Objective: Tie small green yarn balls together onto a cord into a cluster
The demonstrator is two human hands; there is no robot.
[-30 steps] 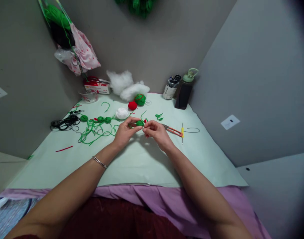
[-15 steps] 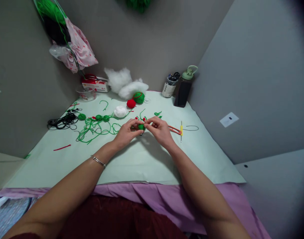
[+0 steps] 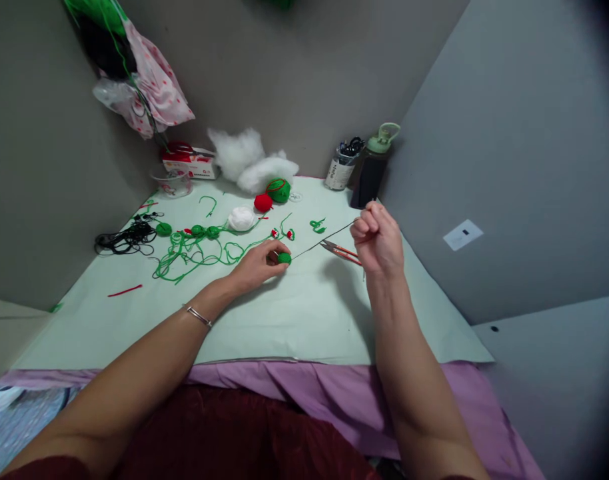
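My left hand (image 3: 258, 267) pinches a small green crocheted piece (image 3: 284, 258) just above the table. From that piece a dark thread (image 3: 307, 250) runs taut, up and to the right, into my right hand (image 3: 379, 240). The right hand's fingers are curled closed on the thread; a needle, if there is one, is too small to make out. Below the thread lie orange-handled thread snips (image 3: 340, 251), partly behind my right hand. Two small red, white and green pieces (image 3: 282, 234) rest just beyond my left hand, and green yarn scraps (image 3: 318, 226) lie farther right.
Tangled green yarn (image 3: 189, 257) and black cord (image 3: 127, 239) spread across the left side. White (image 3: 241, 219), red (image 3: 263, 203) and green yarn balls (image 3: 279, 191) sit before stuffing (image 3: 254, 167). A bottle (image 3: 372, 170) and pen cup (image 3: 340, 170) stand by the wall.
My right hand has moved away from the green piece, up and to the right, drawing the dark thread taut. My left hand has stayed in place, holding the piece.
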